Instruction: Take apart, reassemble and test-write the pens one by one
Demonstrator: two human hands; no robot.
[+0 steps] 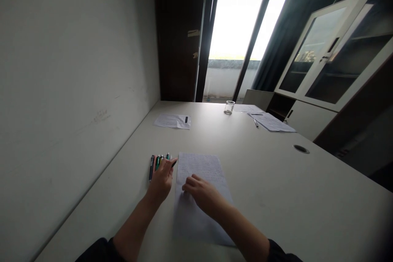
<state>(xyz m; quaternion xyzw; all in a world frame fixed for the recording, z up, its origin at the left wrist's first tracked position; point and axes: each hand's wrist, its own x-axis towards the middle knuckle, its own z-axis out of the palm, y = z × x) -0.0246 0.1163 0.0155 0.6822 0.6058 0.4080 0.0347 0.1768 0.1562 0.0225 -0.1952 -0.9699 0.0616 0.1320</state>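
Note:
Handwritten lines cover the upper part of a sheet of paper (201,166) lying on the white table. My left hand (161,180) is closed at the sheet's left edge, with the short dark end of a pen (174,163) poking out between thumb and fingers. Partly behind that hand, several pens (151,168) lie side by side, some dark, some green, one pinkish. My right hand (201,190) rests over the middle of the sheet, its fingers curled together. Whatever may be inside those fingers is hidden.
A clear glass (229,107) stands at the table's far edge. Written sheets (272,123) with a pen (256,123) lie at the back right. Another sheet (172,120) bears a small black strip at the back left. A wall (76,90) borders the table's left side.

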